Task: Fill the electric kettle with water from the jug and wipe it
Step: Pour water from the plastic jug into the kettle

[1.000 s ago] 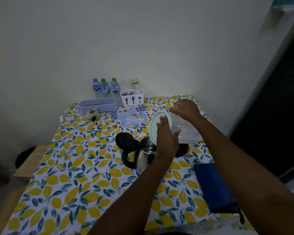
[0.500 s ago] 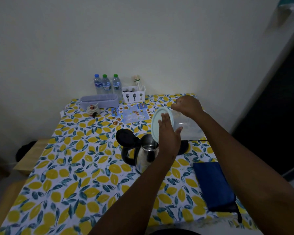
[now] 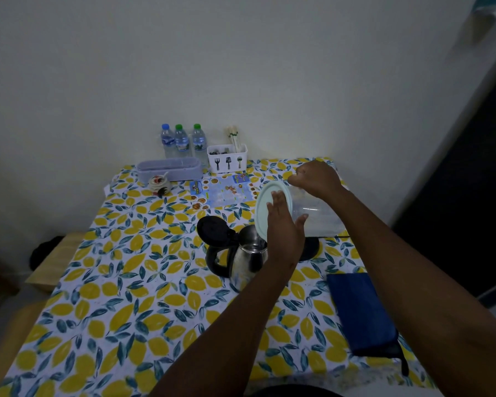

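A steel electric kettle (image 3: 245, 259) with a black handle stands in the middle of the table, its black lid (image 3: 212, 230) flipped open to the left. A clear plastic jug (image 3: 318, 216) with a pale green lid (image 3: 265, 202) is tipped on its side above the kettle's mouth, and a thin stream of water runs into the kettle. My right hand (image 3: 315, 177) grips the jug's upper back. My left hand (image 3: 284, 227) presses flat against the jug's lid and front. The kettle's black base (image 3: 311, 249) lies behind my left wrist. A folded blue cloth (image 3: 361, 313) lies at the right.
The table carries a lemon-print cloth (image 3: 126, 282). At the back stand three water bottles (image 3: 182, 140), a white cutlery holder (image 3: 227, 159), a lilac tray (image 3: 169, 169), a small round jar (image 3: 159, 183) and a printed leaflet (image 3: 221, 191). A wooden bench (image 3: 58, 259) sits left of the table.
The jug has tipped a little further over the kettle's mouth, with both hands keeping their hold. The camera has shifted slightly; the kettle has not moved.
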